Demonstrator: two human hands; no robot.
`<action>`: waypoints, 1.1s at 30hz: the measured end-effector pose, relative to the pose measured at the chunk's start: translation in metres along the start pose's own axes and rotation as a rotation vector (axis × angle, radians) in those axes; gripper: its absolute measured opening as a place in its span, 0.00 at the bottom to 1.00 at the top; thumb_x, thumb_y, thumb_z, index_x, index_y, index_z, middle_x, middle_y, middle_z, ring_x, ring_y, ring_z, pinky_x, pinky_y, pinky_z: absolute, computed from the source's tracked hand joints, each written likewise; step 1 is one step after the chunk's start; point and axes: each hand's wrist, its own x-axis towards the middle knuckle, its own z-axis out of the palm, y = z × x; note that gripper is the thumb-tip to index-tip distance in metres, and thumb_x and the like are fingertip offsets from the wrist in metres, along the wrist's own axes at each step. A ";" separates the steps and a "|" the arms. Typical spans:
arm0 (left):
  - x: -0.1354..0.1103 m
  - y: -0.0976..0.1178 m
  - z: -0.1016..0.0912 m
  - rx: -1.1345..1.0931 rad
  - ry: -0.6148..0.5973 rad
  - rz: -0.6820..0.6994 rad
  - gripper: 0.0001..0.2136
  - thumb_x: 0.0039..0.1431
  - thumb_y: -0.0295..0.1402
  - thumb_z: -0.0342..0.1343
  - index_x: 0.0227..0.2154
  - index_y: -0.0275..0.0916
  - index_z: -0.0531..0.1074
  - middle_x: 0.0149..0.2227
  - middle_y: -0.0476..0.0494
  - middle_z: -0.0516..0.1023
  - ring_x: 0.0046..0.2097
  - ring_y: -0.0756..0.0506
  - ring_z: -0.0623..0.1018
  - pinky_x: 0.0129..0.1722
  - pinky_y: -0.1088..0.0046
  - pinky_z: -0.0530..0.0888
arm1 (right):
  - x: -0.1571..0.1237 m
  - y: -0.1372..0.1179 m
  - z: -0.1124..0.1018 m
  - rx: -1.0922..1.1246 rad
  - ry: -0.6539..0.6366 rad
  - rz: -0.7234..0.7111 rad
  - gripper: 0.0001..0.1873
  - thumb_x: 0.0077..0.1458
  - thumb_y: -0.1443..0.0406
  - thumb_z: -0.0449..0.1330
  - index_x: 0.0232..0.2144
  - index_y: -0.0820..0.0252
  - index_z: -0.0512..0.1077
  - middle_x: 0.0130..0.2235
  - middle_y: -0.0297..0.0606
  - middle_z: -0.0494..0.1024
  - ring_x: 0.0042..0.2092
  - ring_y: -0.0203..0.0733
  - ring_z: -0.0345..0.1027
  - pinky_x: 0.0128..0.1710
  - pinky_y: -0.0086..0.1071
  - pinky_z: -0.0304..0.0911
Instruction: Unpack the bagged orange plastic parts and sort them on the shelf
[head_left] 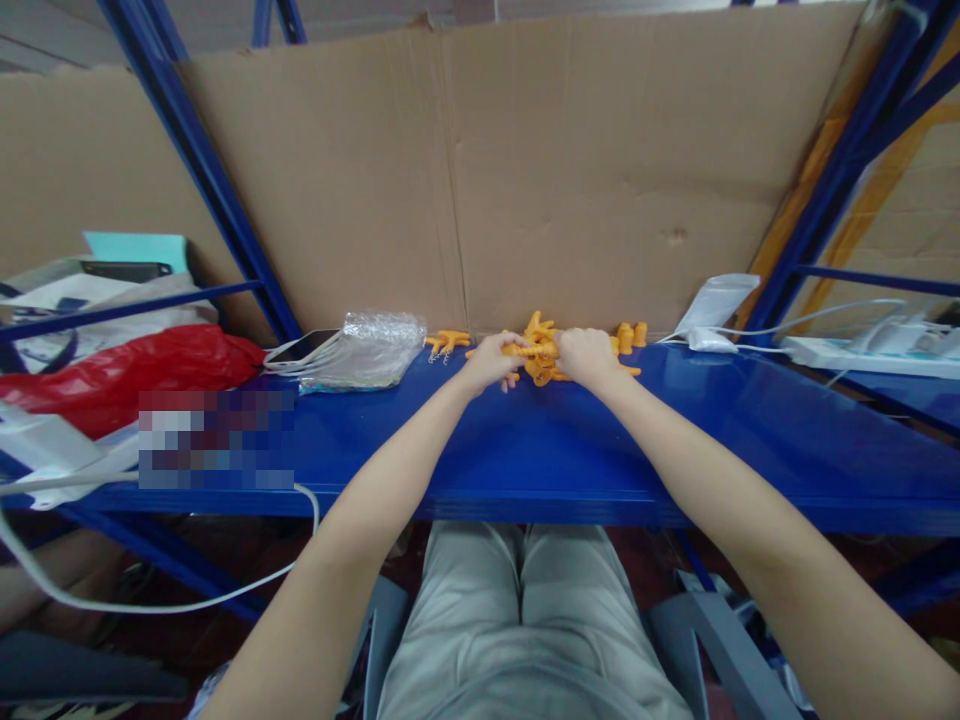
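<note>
At the back of the blue shelf, my left hand (493,362) is closed with its fingers on a ridged orange plastic piece (534,351). My right hand (587,355) is a fist at the piece's other end, its fingertips hidden from view. Behind and below the held piece lie more orange plastic parts (538,325), partly covered by both hands. Left of my left hand rests a branched orange piece (448,339) with small metal chains. Two small rounded orange pieces (632,336) stand just beyond my right hand.
Cardboard (570,180) walls off the shelf's back (540,450). A clear plastic packet (367,350) and a red bag (150,370) lie left. At right are a white packet (716,310) with cables and a power strip (877,355). Blue posts (202,170) frame both sides.
</note>
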 end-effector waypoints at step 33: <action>0.004 -0.016 0.001 0.614 0.274 0.056 0.14 0.59 0.36 0.56 0.47 0.40 0.75 0.43 0.38 0.81 0.50 0.37 0.80 0.49 0.64 0.75 | 0.010 0.018 0.017 0.048 0.263 -0.281 0.14 0.63 0.64 0.55 0.47 0.63 0.75 0.50 0.52 0.75 0.54 0.55 0.60 0.50 0.44 0.50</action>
